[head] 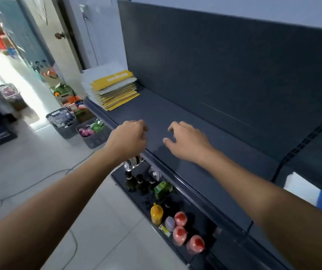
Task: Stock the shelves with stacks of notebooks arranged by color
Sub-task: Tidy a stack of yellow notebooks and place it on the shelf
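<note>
A stack of yellow notebooks (115, 89) lies at the far left end of the dark grey shelf (205, 133). My left hand (129, 138) hovers over the shelf's front edge, fingers loosely curled, holding nothing. My right hand (187, 142) is over the bare shelf surface a little to the right, fingers relaxed and slightly bent, also empty. Both hands are well short of the yellow stack.
A lower shelf (136, 184) holds dark bottles, a green carton (163, 189), a yellow bottle (156, 213) and red-capped bottles (180, 218). Grey baskets (62, 122) of goods stand on the tiled floor at left. A white and blue box (316, 193) sits at right.
</note>
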`<state>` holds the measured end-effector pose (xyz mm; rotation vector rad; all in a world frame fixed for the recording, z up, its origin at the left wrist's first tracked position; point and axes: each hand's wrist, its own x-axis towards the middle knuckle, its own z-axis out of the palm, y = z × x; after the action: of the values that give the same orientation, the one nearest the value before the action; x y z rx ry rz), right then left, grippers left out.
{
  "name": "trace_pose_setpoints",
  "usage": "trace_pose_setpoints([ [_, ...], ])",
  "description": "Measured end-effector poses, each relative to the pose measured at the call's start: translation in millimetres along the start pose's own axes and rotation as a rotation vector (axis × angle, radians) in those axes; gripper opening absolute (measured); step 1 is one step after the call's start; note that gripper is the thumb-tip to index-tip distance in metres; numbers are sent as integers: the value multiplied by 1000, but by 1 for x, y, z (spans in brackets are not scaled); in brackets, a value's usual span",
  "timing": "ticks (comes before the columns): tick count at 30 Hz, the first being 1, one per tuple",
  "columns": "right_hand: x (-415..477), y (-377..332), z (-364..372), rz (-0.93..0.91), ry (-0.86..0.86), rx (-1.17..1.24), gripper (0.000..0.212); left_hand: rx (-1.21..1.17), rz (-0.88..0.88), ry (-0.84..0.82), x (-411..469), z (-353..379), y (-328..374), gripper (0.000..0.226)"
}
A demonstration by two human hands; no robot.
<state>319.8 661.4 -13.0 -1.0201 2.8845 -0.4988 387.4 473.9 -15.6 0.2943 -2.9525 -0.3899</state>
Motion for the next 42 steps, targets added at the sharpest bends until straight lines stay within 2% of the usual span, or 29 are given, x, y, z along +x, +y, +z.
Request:
trace_pose_setpoints([
  [6, 77, -62, 24, -32, -33, -12, 38, 12, -58, 27, 23, -24, -102, 30],
  [14, 184, -114, 47, -78, -56, -30, 36, -14, -100, 95, 66, -46, -192, 26],
  [25, 323, -124, 68, 49, -24, -9, 33, -44, 148, 90, 211, -73, -250, 28],
  [34, 380, -116, 74, 246, -7, 20, 32, -11, 312, 32, 299, -80, -274, 28],
  [42, 417, -133, 86, 412, 30, 110, 37, 18, 355, -36, 377, -79, -325, 31],
])
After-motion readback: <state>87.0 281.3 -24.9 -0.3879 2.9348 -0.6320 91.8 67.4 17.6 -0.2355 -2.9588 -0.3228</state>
